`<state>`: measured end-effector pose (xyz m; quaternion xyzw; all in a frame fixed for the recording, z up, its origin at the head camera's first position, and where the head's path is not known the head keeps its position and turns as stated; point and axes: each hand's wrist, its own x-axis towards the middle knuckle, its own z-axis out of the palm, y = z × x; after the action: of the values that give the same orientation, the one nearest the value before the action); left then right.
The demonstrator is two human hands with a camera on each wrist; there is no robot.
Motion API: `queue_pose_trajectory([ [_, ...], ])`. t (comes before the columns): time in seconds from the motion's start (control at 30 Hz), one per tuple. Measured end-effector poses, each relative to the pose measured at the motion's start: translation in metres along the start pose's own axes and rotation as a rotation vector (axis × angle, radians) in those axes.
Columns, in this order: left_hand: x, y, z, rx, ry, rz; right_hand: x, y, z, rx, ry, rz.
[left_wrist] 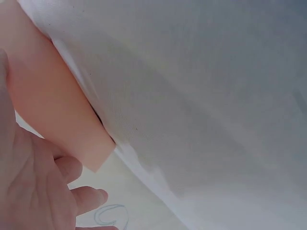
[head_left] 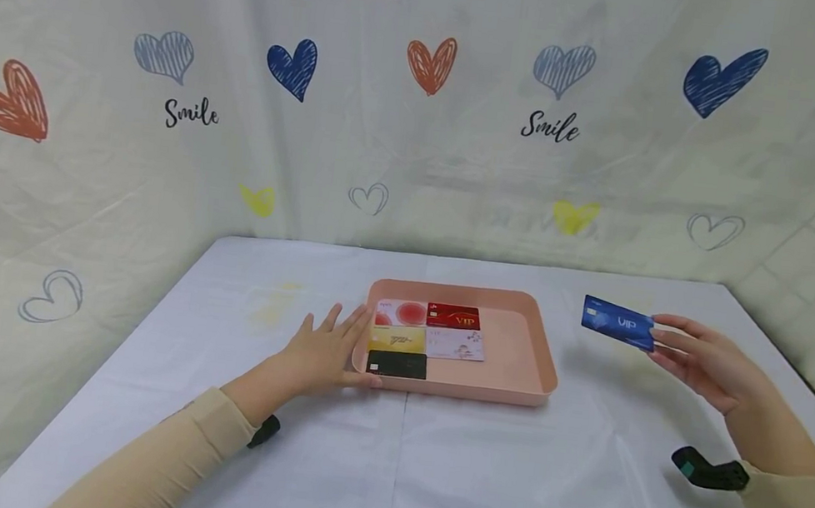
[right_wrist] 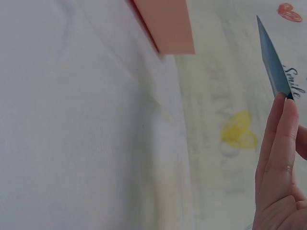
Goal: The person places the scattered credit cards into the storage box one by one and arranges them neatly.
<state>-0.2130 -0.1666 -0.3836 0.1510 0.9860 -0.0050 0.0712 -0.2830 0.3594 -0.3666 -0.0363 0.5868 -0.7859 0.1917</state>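
Observation:
A blue VIP card [head_left: 617, 321] is pinched by its right end in my right hand [head_left: 704, 363], held above the table to the right of the tray; the right wrist view shows the same card [right_wrist: 274, 62] nearly edge-on. My left hand [head_left: 324, 353] rests with spread fingers against the left side of the pink tray [head_left: 517, 350]. Inside the tray's left part lie a pink-and-white card [head_left: 401, 313], a red VIP card [head_left: 454, 316], a yellow card [head_left: 398, 338], a pale patterned card [head_left: 455, 345] and a black card [head_left: 402, 365].
A white cloth [head_left: 472, 479] covers the table. Behind it hangs a pale curtain [head_left: 464, 151] printed with hearts and the word Smile. Dark wrist straps with devices [head_left: 711, 470] sit at both wrists.

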Motion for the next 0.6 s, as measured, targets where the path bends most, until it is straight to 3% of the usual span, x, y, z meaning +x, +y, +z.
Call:
queue_pose_trajectory([
  [0.6,0.000,0.001,0.000,0.014,0.012,0.005,0.019,0.016,0.053,-0.139,-0.024,0.060],
])
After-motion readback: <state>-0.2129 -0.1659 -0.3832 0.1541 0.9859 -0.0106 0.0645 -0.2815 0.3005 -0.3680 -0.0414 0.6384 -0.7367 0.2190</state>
